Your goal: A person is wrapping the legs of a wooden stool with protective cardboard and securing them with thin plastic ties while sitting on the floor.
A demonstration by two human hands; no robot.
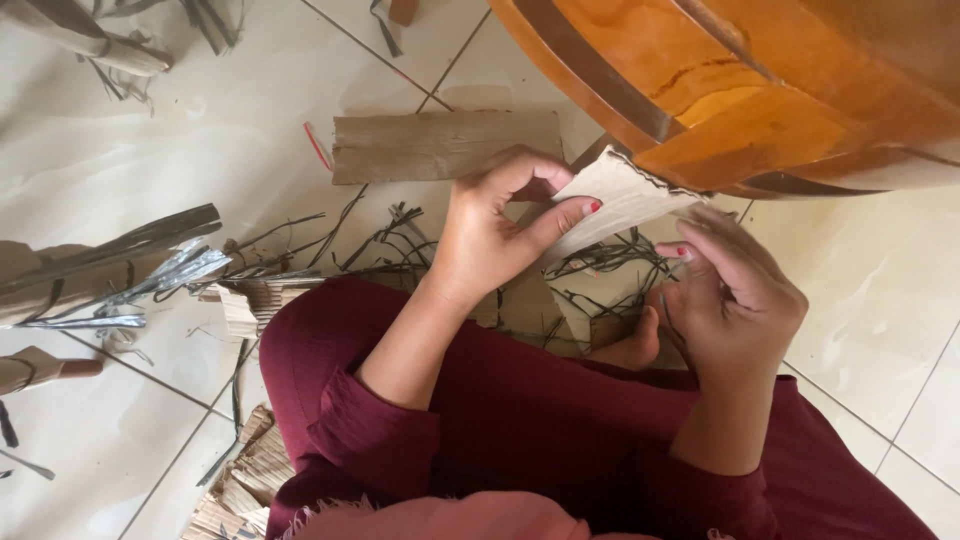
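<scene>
My left hand (pixel 495 235) pinches a pale piece of corrugated cardboard (pixel 620 195), thumb on top and fingers curled behind it. My right hand (pixel 730 300) is at the cardboard's lower right edge, fingers bent, a thin dark strip (pixel 667 318) running down by its thumb. Both hands hover above my lap, which is covered in maroon cloth (pixel 520 400). A bare foot (pixel 625 350) shows between my hands.
A flat brown cardboard strip (pixel 445 145) lies on the white tiled floor (pixel 200 150) ahead. Thin dark strips (pixel 380 240) litter the tiles. Corrugated scraps (pixel 245 480) pile at my left knee. An orange wooden furniture piece (pixel 740 90) looms at upper right. Bundled sticks (pixel 100 270) lie left.
</scene>
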